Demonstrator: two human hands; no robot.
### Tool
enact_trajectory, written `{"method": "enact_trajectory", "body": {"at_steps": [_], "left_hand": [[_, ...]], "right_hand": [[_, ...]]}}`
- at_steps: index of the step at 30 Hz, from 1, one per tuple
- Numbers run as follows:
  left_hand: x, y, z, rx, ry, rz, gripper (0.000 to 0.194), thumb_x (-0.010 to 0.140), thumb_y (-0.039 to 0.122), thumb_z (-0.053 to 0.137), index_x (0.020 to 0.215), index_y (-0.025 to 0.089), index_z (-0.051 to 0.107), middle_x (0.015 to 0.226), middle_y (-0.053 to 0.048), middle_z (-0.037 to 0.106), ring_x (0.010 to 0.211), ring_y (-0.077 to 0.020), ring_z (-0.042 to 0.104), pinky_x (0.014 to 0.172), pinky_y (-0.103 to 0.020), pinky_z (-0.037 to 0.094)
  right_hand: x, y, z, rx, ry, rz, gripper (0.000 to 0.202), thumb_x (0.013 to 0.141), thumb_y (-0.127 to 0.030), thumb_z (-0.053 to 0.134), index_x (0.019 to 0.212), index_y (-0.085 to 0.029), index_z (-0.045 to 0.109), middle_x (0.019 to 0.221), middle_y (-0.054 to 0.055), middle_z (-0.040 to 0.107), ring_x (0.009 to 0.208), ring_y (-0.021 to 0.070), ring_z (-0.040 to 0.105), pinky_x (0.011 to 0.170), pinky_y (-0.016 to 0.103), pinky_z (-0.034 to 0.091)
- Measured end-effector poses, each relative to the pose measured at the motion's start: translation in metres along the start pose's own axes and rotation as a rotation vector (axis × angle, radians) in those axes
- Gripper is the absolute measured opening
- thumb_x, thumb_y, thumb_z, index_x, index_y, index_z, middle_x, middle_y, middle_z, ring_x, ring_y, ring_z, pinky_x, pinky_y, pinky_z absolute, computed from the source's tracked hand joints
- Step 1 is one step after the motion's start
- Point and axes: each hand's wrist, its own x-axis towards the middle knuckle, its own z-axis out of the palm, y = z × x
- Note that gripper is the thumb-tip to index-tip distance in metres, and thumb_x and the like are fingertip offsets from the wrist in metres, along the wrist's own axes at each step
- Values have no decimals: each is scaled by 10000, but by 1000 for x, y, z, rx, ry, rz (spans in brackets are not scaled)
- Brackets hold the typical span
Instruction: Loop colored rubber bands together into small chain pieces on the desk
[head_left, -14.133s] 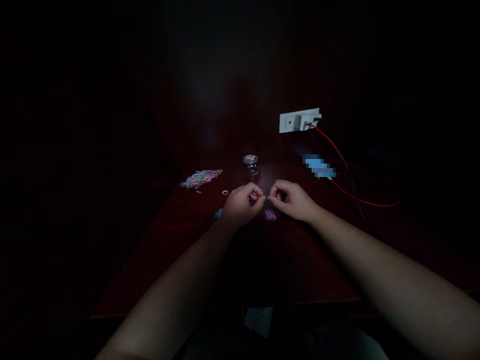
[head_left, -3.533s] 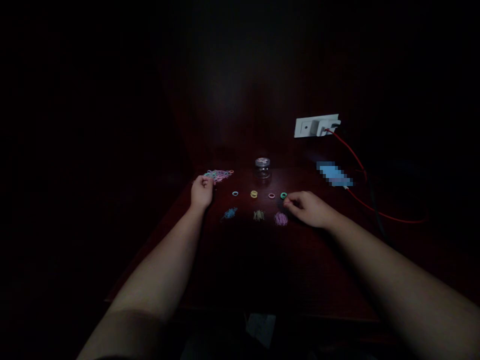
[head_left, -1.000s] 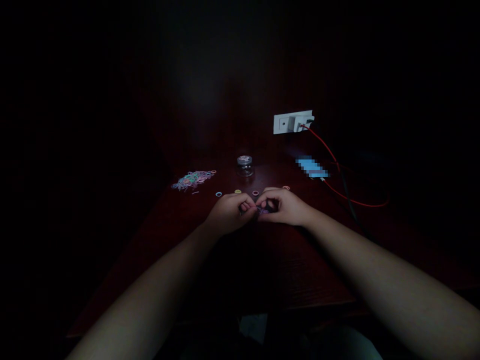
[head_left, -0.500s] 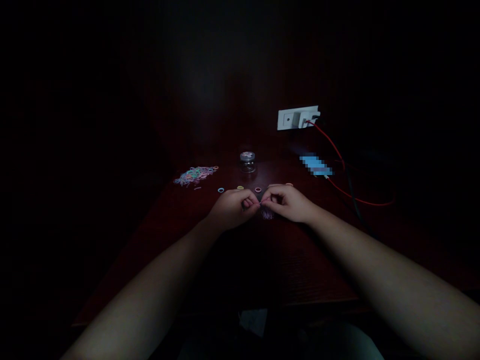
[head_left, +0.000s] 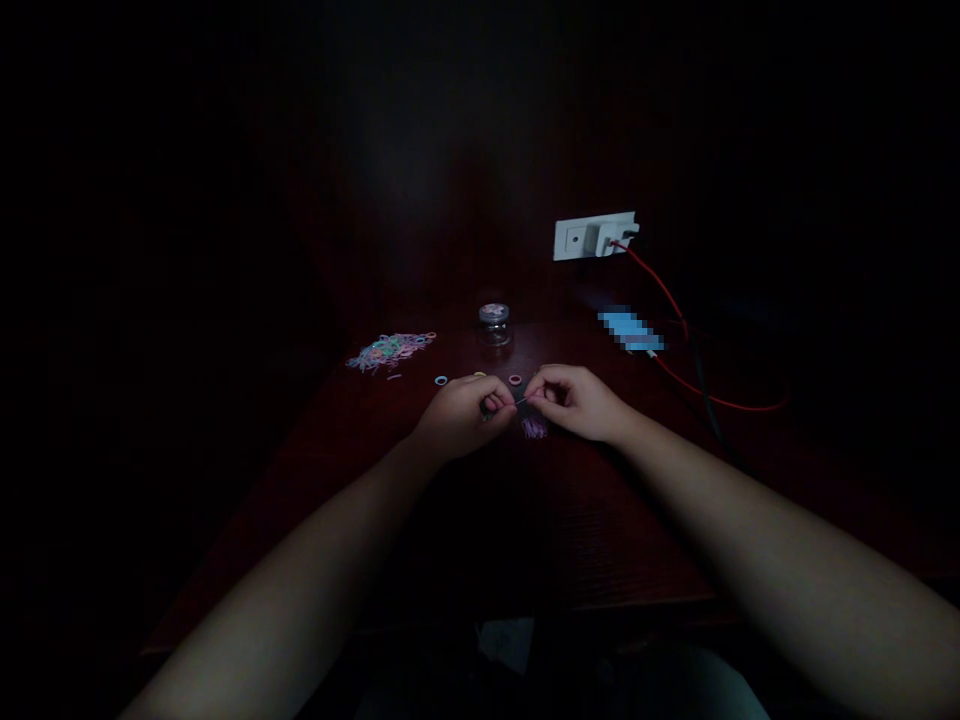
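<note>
Between my two hands a thin, pale rubber band (head_left: 521,402) is drawn out in a short line. My left hand (head_left: 465,415) pinches one end between thumb and fingers, and my right hand (head_left: 574,400) pinches the other. Just below the fingertips lies a small heap of purple rubber bands (head_left: 535,428). Beyond the hands are a blue ring-shaped band (head_left: 441,380) and a pink one (head_left: 515,380). A yellow band (head_left: 480,375) is partly hidden behind my left hand.
A loose pile of multicoloured rubber bands (head_left: 390,350) lies at the back left. A small clear jar with a lid (head_left: 494,325) stands at the back. To the right are a pixelated phone-like object (head_left: 631,329), a red cable (head_left: 720,402) and a wall socket (head_left: 574,240).
My hands have moved slightly apart, and more of the band shows stretched between the fingertips. More of the purple heap is visible now.
</note>
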Motion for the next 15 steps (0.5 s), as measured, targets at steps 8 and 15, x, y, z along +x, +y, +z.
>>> {"method": "enact_trajectory", "body": {"at_steps": [8, 15], "left_hand": [[2, 2, -2, 26, 25, -4, 36, 795, 212, 618, 802, 178, 626, 739, -2, 626, 690, -121, 557, 671, -263, 453], [2, 0, -1, 45, 31, 23, 24, 797, 209, 621, 799, 185, 620, 735, 3, 625, 700, -128, 553, 680, -273, 438]], "right_hand": [[0, 2, 0, -9, -12, -17, 111, 801, -221, 583, 792, -132, 648, 642, -3, 537, 540, 82, 450, 507, 209, 353], [0, 0, 0, 24, -24, -20, 73, 778, -193, 597, 799, -130, 627, 624, -19, 519, 518, 68, 428, 481, 188, 330]]}}
